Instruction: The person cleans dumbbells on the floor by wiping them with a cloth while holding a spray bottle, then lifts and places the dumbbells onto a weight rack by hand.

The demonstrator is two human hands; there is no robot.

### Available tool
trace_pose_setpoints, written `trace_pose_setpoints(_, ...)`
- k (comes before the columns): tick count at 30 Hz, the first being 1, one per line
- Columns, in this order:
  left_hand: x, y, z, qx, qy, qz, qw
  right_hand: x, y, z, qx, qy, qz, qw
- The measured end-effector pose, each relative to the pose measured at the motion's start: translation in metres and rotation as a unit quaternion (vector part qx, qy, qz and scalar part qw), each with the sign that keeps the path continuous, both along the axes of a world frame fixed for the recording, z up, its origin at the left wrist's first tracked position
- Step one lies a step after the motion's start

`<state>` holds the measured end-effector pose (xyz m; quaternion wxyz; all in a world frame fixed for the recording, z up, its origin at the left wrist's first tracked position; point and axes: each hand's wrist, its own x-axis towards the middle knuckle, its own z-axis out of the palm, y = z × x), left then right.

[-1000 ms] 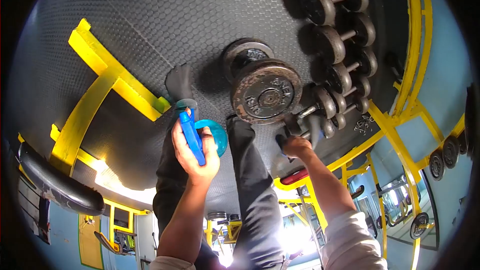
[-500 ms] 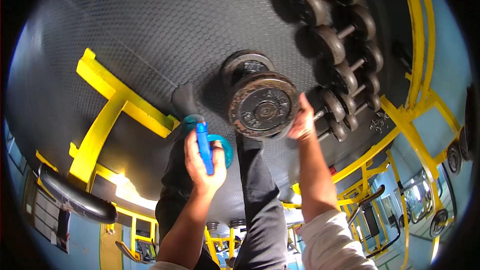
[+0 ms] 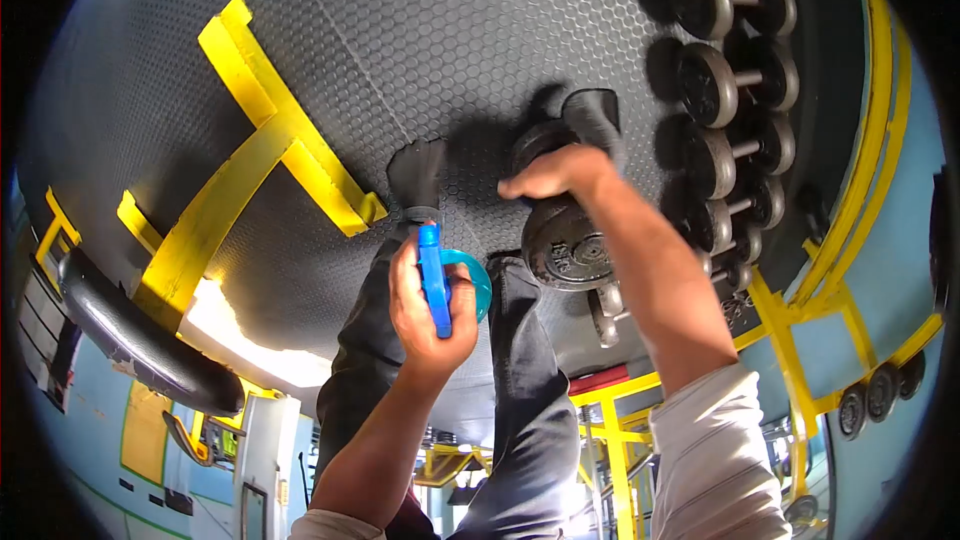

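My left hand [image 3: 432,300] is closed around a spray bottle with a blue head [image 3: 434,280] and a rounded teal body [image 3: 481,285], held above my legs. A dark, worn dumbbell [image 3: 565,250] is by my right foot, its near round plate facing me with raised lettering. Over its handle lies my right hand [image 3: 560,175], between the two plates. The fingers reach to the left and look stretched out rather than wrapped. The handle under the hand is hidden. Behind the hand, the far plate [image 3: 535,140] shows only in part.
Several dumbbells [image 3: 712,85] stand in a row on the black textured mat [image 3: 450,30] to the right. A yellow metal frame [image 3: 275,125] with a black pad [image 3: 150,345] is at left. My shoes [image 3: 595,110] flank the area near the dumbbell. Yellow rack bars [image 3: 790,340] run along the right.
My right hand has moved from the near plate's right side up over the handle. The near plate looks smaller and lower, and my right shoe now shows. The spray bottle stays in my left hand.
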<state>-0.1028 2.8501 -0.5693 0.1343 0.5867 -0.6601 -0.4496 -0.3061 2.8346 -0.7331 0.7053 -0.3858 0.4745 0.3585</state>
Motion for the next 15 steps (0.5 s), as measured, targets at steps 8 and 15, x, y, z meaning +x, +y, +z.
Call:
trace_pose_setpoints(8, 0.008, -0.015, -0.005, 0.019, 0.019, 0.143, 0.989, 0.168, 0.145, -0.012, -0.009, -0.279, 0.367, 0.887)
trace_pose_setpoints(15, 0.002, -0.013, 0.000, 0.064, 0.027, 0.125, 0.990, 0.132, 0.194, 0.116, 0.066, -0.121, 0.007, 0.990)
